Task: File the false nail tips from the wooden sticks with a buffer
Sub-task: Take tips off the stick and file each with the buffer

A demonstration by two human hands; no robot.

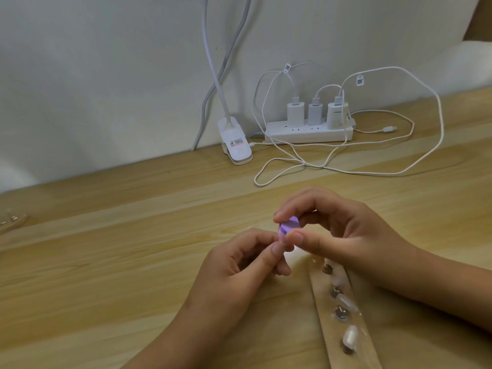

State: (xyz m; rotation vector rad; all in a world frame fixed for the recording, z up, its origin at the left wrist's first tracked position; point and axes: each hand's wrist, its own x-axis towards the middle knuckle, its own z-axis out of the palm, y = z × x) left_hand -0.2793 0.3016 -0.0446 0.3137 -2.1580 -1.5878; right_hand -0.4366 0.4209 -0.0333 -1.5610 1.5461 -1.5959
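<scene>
Buffer (288, 226): being pinched by the right hand (346, 235), over the table (119, 262), centre.
Left hand (239, 267): being closed on something small, seemingly a nail tip (281, 238), touching the buffer.
Wooden stick (326, 312): lying near right, spare tips (350, 336) being carried.

The left forearm (165, 339) rose from the lower edge and the right forearm (452, 288) came in from the right, both bare. The hands met in the middle. The right hand (343, 230) pinched a buffer (289, 225) between thumb and forefinger, its other fingers loosely curled. The left hand (239, 265), just below, pressed thumb and forefinger together at their tips under the buffer; what they held was hidden.
</scene>
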